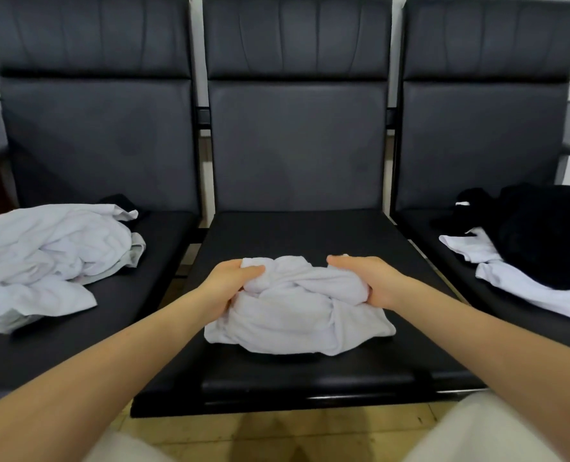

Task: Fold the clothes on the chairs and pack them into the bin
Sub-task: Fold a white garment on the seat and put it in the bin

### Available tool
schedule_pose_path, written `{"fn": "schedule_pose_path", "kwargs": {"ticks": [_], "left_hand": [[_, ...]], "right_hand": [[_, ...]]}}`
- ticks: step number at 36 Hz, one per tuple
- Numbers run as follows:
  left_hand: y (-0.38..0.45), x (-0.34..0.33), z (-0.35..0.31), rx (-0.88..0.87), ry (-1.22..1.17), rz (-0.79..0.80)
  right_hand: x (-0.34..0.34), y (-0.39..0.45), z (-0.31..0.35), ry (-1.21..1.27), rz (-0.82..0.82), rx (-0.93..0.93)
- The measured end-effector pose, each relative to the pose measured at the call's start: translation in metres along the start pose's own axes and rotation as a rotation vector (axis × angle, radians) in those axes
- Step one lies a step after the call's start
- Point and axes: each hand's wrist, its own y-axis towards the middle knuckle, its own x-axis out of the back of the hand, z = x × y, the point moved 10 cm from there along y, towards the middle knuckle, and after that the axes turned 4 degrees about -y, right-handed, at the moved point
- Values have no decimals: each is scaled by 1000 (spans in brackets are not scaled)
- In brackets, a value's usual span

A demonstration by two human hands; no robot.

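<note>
Left chair seat (163,248): loose white heap (43,258), crumpled, unfolded; soft and light by the look, likely to sag wherever lifted.

Middle chair seat (297,235): bunched white garment (297,311), twisted at centre, resting on the cushion. Left hand (230,288) clenched on its left end, right hand (370,281) gripping its right end. Limp, not slippery, not fragile; best taken at hem or shoulder seams once shaken flat.

Right chair seat (420,228): black clothes (543,235) over white cloth (510,281).

Bin: not in view.

Light: soft, even, from above — faint sheen on chair backs (297,145)
Edges: wide-angle bowing, slight blur
</note>
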Motion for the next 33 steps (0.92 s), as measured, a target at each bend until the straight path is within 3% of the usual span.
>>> {"fn": "schedule_pose_path", "kwargs": {"ticks": [2,6,11,14,20,24,27,30,33], "left_hand": [[-2,0,0,-9,15,-28],[-1,3,-1,11,19,-56],[-2,17,-36,-101,-332,-125],[-9,28,-86,-211,-452,-203],[-34,49,-230,-496,-396,-340],[-42,60,-306,-585,-455,-298],[-25,67,-332,-544,-482,-222],[5,79,-332,-470,-369,-293],[41,87,-310,-460,19,-441]], "right_hand": [[0,-1,0,-140,-33,26],[3,-2,13,-139,-76,133],[22,-20,62,42,-207,388],[24,-40,110,49,-263,524],[7,-91,230,50,-205,771],[4,-114,293,240,-105,841],[10,-108,322,321,-96,800],[20,-78,330,317,-161,722],[24,-31,316,-4,-286,659]]}}
